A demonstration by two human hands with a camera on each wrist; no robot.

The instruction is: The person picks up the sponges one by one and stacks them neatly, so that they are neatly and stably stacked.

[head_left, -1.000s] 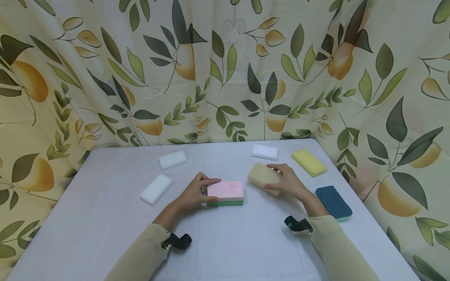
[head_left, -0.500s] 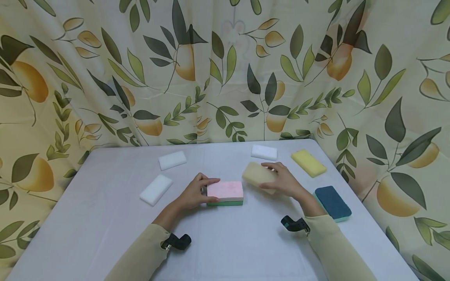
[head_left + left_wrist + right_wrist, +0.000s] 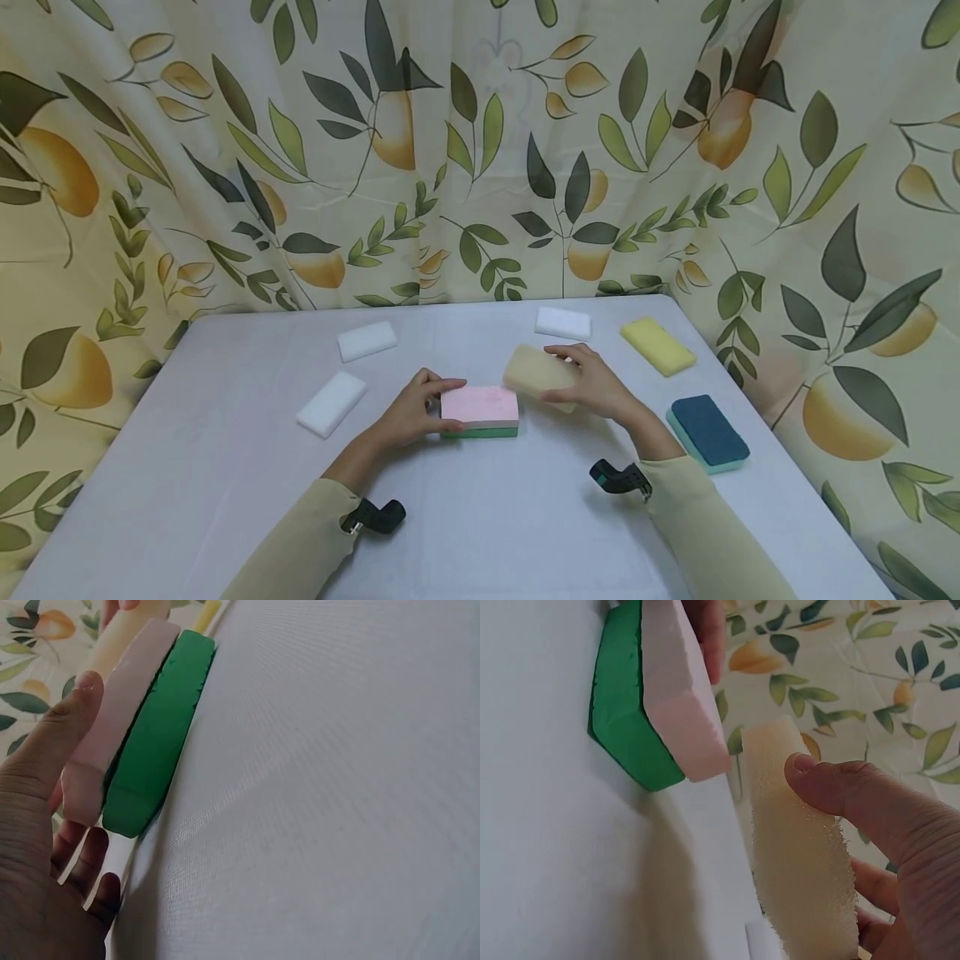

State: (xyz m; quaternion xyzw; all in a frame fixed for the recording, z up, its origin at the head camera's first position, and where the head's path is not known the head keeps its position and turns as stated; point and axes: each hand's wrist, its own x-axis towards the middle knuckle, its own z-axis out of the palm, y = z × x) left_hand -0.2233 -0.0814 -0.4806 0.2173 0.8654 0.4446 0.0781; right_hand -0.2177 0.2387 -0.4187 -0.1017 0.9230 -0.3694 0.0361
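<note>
A pink sponge (image 3: 480, 404) lies flat on top of a green sponge (image 3: 491, 432) at the middle of the white table. My left hand (image 3: 411, 410) holds the pink sponge at its left end, thumb on the near side and index finger on the far side. Just to the right, my right hand (image 3: 596, 386) grips a cream sponge (image 3: 534, 369) above the table, slightly tilted. In the right wrist view the thumb presses one face of the cream sponge (image 3: 795, 840), higher than the pink top and apart from it. Its other fingers are partly hidden.
Two white sponges (image 3: 332, 404) (image 3: 367, 342) lie on the left of the table (image 3: 225, 467), and another white sponge (image 3: 563, 323) at the back. A yellow sponge (image 3: 657, 347) and a dark blue sponge (image 3: 708, 432) lie at right. A patterned curtain (image 3: 480, 250) hangs behind.
My right hand has moved left with the cream sponge, bringing it up to the right end of the pink sponge. The left hand and the stacked pair have stayed in place.
</note>
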